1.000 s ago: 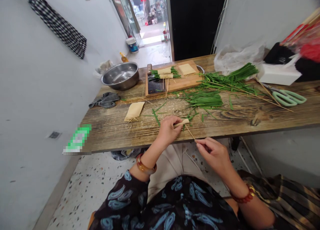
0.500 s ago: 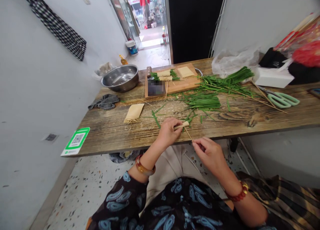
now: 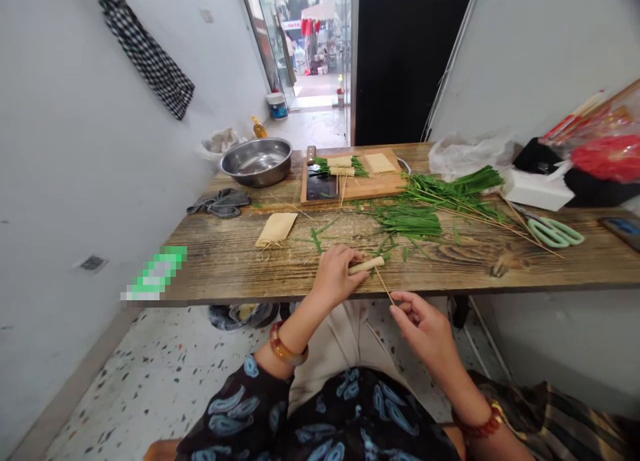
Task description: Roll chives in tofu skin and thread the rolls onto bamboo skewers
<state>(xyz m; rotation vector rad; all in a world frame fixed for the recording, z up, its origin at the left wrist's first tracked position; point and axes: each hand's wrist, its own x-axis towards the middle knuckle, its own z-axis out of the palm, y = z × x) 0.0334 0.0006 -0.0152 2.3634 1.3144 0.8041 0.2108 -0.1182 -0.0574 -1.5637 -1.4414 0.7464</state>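
The tofu-skin roll (image 3: 369, 265), just below frame centre, is grasped by the left hand (image 3: 337, 274); the right hand (image 3: 424, 324) pinches a bamboo skewer (image 3: 384, 286) against it. A firm hold and straight push should avoid tearing. Chives (image 3: 413, 221) lie right of centre; 2 filled rolls (image 3: 341, 161) sit on the cutting board (image 3: 377, 188), upper centre.

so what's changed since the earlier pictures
The view has tilted up, showing more beyond the doorway. The right hand has edged slightly closer to the beige roll. Nothing was grasped or released: left hand still holds the roll, right the thin stick. Greens, cutting board and bowl stayed put.
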